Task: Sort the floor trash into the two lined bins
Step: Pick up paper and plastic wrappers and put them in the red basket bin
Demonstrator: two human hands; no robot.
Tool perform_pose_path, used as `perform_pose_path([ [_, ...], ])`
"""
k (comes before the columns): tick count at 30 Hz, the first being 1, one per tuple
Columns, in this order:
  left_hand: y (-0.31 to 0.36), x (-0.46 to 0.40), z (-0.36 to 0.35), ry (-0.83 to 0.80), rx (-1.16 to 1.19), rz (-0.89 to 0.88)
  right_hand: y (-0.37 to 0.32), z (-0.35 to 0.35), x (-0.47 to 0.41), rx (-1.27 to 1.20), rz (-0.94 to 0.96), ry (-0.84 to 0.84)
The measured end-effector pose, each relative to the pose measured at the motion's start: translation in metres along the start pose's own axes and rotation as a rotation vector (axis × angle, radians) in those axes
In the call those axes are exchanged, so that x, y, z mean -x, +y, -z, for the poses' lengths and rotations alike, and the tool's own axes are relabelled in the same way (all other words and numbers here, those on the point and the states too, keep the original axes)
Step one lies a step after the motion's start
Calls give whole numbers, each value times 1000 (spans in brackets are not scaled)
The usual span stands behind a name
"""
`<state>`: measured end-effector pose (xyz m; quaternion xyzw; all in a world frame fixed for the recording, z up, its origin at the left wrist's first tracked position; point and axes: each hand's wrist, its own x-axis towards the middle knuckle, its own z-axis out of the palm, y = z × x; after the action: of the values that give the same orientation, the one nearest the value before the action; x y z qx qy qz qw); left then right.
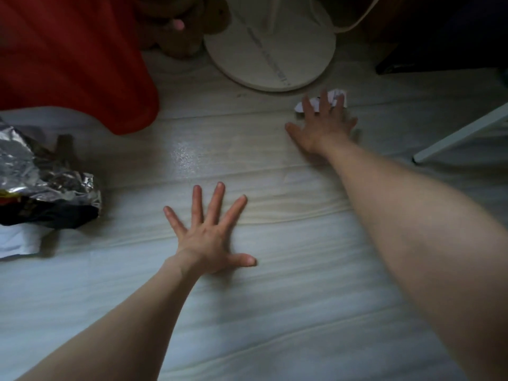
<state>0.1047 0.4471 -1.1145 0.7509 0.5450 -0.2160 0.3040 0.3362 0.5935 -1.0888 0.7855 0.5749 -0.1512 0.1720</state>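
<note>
Centrally, the left hand [209, 235] lay flat on the pale plank floor [275, 312], palm down, fingers straight and spread wide, holding nothing. The right hand [323, 125] was extended further forward, its fingers splayed and straight over a crumpled white paper [336, 94]; the fingertips overlapped the paper, but contact or grip could not be confirmed, since motion blur softened that area. The paper lay just beside the rim of a round white fan base [270, 50], leaving only a narrow strip of floor between them. Open floor extended between the two hands and toward the viewer. At the left edge, a crumpled foil snack bag [46, 185], silver inside and dark outside, rested partly on a white sheet [19, 240]; both were cut off by the frame. Above it hung a red bin liner [71, 59], truncated at the top and left. A brown plush toy [181, 26] sat behind the fan base, dim and hard to resolve. A white angled bar [461, 133] entered from the right edge. The dark upper right corner could not be made out.
</note>
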Motion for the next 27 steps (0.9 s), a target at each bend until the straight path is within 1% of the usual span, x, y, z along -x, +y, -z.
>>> perform_pose_path([
  [1,-4,0,2,-1,-14,4,-1,-5,-3,-54,8,-23],
  [2,-5,0,3,-5,-17,7,-2,-10,-3,-106,32,5],
  [4,-4,-1,4,-16,-6,1,1,-15,-1,-137,110,158],
  [6,-1,1,2,-33,-3,-8,7,-17,3,-87,178,254],
  [9,-3,4,0,-31,-2,-5,14,-9,4,2,260,319],
  [10,-4,4,1,-24,-2,-6,15,-4,1,-9,248,316],
  [11,-4,3,2,-16,-2,-8,17,1,-4,-27,219,277],
  [14,-4,0,4,5,7,-11,18,3,-21,2,171,49],
  [15,-3,0,3,6,4,-11,16,-2,-23,-10,181,28],
  [16,-3,0,2,7,1,-10,13,-9,-24,-37,196,52],
  [17,-4,1,1,5,-2,-8,10,-13,-21,-54,210,117],
  [19,-5,2,0,-1,1,-3,4,-16,-14,-22,246,264],
  [20,-5,1,0,0,0,-3,3,-15,-12,10,261,308],
  [23,-6,2,0,-6,1,-4,2,-10,-10,111,281,348],
  [24,-5,2,0,-8,5,-6,1,-9,-8,107,278,353],
  [25,-4,1,0,-6,7,-8,-2,-7,-6,65,279,372],
  [27,-3,0,1,1,8,-14,-16,-8,5,-149,279,421],
])
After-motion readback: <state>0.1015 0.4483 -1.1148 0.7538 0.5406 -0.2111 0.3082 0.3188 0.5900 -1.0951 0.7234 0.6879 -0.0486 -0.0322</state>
